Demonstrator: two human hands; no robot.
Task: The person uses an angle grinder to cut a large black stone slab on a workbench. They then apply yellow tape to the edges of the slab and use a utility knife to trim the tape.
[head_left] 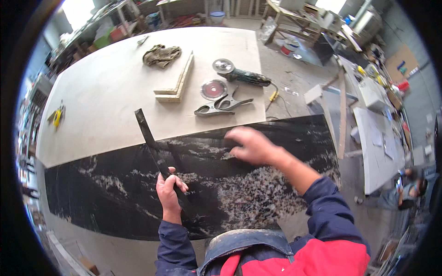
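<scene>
My left hand [168,191] is closed around a long, narrow black stone strip [146,132], held at a slant with its upper end reaching over the white board. Beneath it lies a large polished black stone slab [115,195] with pale, speckled veining. My right hand [251,146] hovers over the slab's far middle part, slightly smeared by motion. Its thumb stands apart from the fingers and nothing shows in it. Just beyond, on the board, are black spring clamps [214,108], a loose cutting disc [213,89] and an angle grinder [244,76].
The white board [106,92] carries an L-shaped pale piece [179,83], a crumpled cloth [161,55] and a yellow tape measure [57,117]. The grinder's cord [275,95] drops past the right edge. Another person [405,195] is at far right, near a white-topped table [375,147].
</scene>
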